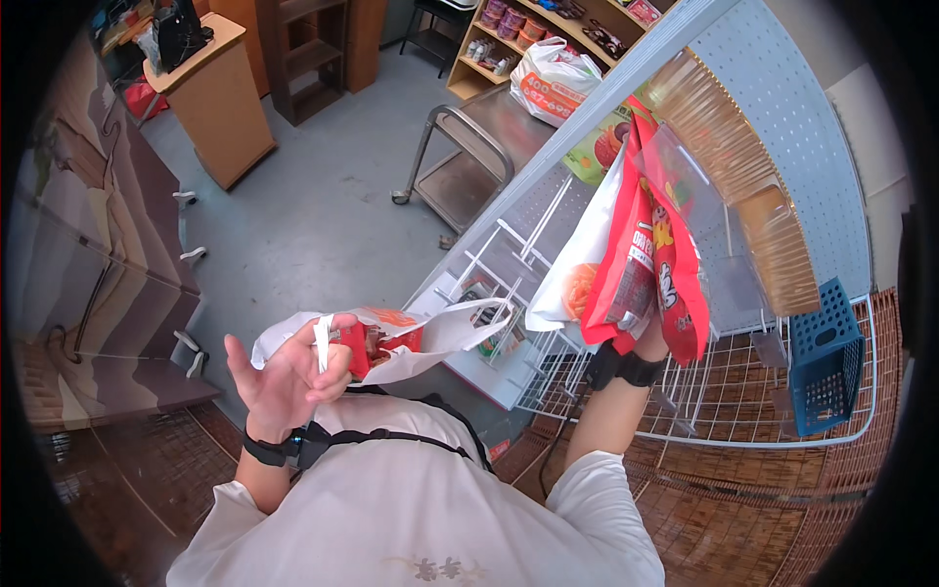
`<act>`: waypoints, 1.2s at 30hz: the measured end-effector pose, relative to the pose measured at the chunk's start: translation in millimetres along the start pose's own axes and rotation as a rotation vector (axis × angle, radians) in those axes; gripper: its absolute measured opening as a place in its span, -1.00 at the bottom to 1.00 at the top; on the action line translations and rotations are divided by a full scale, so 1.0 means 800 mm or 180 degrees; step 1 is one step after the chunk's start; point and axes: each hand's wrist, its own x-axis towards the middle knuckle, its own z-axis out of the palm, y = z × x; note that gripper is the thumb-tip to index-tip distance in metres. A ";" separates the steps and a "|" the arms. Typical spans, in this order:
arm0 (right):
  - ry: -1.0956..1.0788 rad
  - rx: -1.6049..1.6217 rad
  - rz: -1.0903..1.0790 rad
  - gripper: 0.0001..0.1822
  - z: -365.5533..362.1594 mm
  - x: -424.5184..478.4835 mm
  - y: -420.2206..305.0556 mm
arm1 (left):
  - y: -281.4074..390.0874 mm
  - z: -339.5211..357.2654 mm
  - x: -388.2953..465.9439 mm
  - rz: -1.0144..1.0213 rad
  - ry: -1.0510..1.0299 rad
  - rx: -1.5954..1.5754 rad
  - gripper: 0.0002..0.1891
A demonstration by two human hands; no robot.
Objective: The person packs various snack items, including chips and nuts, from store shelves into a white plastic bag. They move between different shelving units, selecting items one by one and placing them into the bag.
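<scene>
At the lower left my left hand (pixel 297 374) has a handle of a white plastic bag (pixel 440 334) hooked over its curled fingers, thumb spread. Red packages (pixel 359 351) show inside the bag's mouth. My right arm reaches to the wire shelf rack, where my right hand is hidden behind hanging snack bags. A red and white snack bag (pixel 623 271) and a red snack bag (pixel 678 293) cover it, just above the black wrist strap; its grip cannot be seen. A white packet with an orange picture (pixel 565 286) lies against them, and a green packet (pixel 598 150) is behind.
Clear plastic bins with gold edging (pixel 733 147) line the pegboard (pixel 807 110). A blue perforated basket (pixel 825 367) sits on the wire shelf (pixel 733 411). Beyond the rack stand a metal cart (pixel 469 172) bearing a full white bag (pixel 554 81), and a wooden counter (pixel 220 110).
</scene>
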 end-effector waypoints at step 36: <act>-0.2897 0.2173 0.0001 -0.94 0.222 -0.271 -0.141 | -0.010 0.034 0.034 -0.0296 -0.0488 0.0145 0.54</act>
